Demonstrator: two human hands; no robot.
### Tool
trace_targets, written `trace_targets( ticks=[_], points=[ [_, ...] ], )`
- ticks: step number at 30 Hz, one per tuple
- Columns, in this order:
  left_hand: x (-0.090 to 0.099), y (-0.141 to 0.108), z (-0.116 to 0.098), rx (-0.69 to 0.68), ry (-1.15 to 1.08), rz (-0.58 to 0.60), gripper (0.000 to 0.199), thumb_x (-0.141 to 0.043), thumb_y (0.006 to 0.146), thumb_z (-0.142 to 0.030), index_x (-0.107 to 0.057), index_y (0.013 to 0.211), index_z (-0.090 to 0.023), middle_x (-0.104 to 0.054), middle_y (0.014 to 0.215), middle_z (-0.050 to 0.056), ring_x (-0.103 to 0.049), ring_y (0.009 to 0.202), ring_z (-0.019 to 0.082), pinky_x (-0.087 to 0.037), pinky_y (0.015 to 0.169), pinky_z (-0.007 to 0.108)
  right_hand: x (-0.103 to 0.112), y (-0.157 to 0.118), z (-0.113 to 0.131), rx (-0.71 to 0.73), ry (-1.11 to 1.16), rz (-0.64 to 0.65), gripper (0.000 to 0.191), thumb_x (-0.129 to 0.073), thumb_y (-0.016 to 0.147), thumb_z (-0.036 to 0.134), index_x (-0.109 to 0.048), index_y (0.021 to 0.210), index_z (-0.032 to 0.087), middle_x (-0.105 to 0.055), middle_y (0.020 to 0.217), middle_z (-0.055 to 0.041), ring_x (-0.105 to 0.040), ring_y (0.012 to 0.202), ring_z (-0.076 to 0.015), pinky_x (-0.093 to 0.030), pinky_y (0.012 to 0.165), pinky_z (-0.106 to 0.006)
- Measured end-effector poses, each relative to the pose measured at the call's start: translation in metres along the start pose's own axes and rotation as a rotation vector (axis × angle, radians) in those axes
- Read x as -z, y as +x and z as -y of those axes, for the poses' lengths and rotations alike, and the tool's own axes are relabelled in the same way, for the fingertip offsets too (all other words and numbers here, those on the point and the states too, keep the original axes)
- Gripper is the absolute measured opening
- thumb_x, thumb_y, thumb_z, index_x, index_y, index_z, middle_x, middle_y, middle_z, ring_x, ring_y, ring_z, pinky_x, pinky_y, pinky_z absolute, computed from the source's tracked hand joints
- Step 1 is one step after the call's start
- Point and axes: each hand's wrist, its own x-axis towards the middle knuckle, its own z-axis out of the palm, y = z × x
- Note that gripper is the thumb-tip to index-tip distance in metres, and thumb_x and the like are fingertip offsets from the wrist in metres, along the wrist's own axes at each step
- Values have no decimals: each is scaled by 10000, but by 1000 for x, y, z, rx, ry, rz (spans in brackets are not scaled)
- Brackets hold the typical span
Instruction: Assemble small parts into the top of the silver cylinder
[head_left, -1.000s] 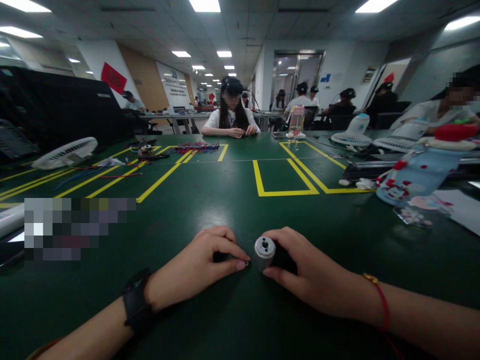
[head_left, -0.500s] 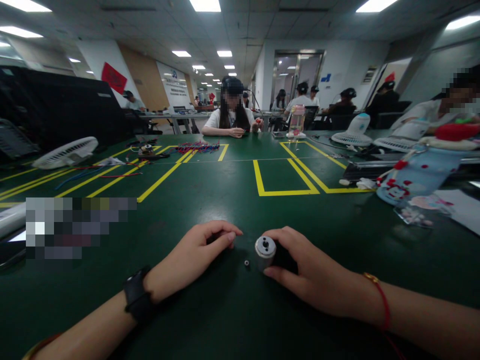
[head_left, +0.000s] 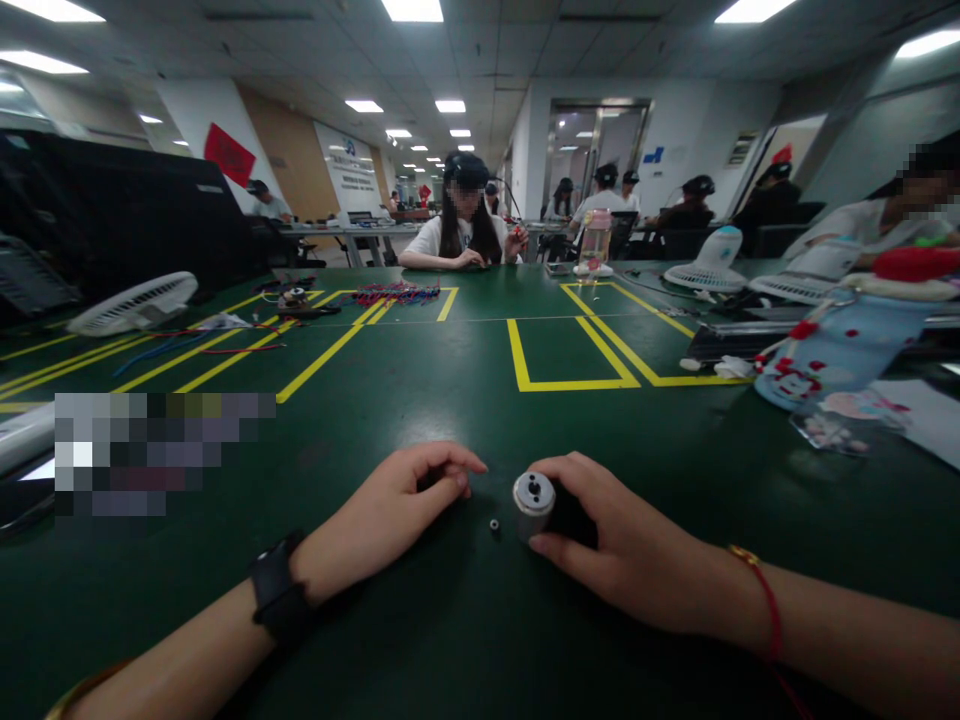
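Note:
My right hand (head_left: 637,545) is wrapped round the side of a silver cylindrical motor (head_left: 533,500), thumb in front and fingers behind. It stands upright on the green table (head_left: 420,650), its top face with a dark centre and small holes turned up. Just left of the motor lies a tiny metal ring-like piece (head_left: 494,525), touched by neither hand. My left hand (head_left: 401,500) rests on the table left of that piece. Its index finger is stretched out, the thumb is apart from it, and the other fingers are partly curled. I see nothing in it.
At the right stand a blue bottle (head_left: 832,340) and a clear packet (head_left: 832,425). White fans (head_left: 135,303) and loose wires (head_left: 394,293) lie farther off. Yellow tape (head_left: 577,386) marks the table. A person (head_left: 465,230) sits across from me.
My left index finger has straightened slightly, away from the thumb. My right hand and the motor look nearly unchanged. The person opposite has shifted their hands a little.

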Motion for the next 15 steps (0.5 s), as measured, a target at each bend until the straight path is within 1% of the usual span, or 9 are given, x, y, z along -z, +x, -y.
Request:
trace_targets(
  ticks=[4, 8, 12, 15],
  points=[
    [-1, -3, -2, -81, 143, 72, 185, -573, 829, -254, -628, 1005, -239, -615, 913, -3, -561, 829, 171, -429, 731, 286, 0, -1, 0, 17, 0, 2, 401, -646, 791, 195, -489, 1157, 245, -556, 1080, -33, -508, 956, -202, -422, 857, -367],
    [-3, -5, -3, -183, 285, 65, 217, -682, 757, -288, -643, 968, -258, -599, 965, -5, -544, 908, 189, -397, 813, 320, -1, 0, 0, 11, -3, -5, 397, -642, 790, 187, -489, 1153, 241, -556, 1066, -34, -509, 944, -201, -424, 845, -364],
    [-5, -5, -2, -222, 320, 69, 150, -678, 777, -329, -666, 914, -268, -604, 939, -9, -542, 931, 193, -373, 854, 340, -2, 1, -1, 16, -9, -6, 404, -648, 786, 190, -484, 1152, 240, -553, 1065, -33, -504, 943, -201, -420, 849, -367],
    [-6, -4, -3, -233, 299, 73, 85, -648, 811, -303, -675, 878, -259, -615, 926, -12, -548, 920, 182, -374, 858, 334, -2, 0, -1, 23, -10, -10, 411, -650, 785, 187, -480, 1155, 244, -551, 1065, -29, -501, 943, -199, -417, 851, -367]
  ],
)
